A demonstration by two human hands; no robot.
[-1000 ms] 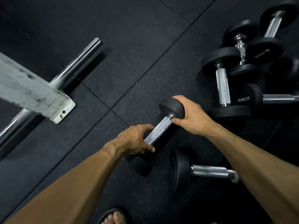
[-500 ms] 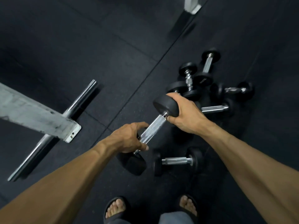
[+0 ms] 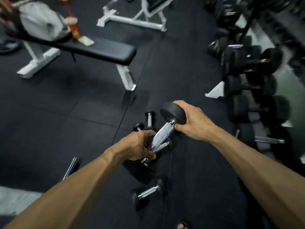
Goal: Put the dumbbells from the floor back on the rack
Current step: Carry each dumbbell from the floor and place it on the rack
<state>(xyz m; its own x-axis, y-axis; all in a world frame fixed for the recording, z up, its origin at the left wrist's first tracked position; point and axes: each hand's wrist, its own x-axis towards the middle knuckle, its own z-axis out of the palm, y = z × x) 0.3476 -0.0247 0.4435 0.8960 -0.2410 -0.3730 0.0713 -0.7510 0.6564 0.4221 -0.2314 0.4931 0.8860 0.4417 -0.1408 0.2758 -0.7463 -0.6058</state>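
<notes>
Black-ended dumbbell (image 3: pixel 171 120) — knurled silver handle — black floor (image 3: pixel 66 129)

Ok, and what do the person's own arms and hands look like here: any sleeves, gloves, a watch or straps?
Both forearms are bare all the way to the bottom edge of the picture, with no sleeves in view. The left hand and right hand wear no gloves, and no watch, wristband, strap or ring shows on either. Veins and tendons stand out along the forearms and the backs of the hands.
</notes>
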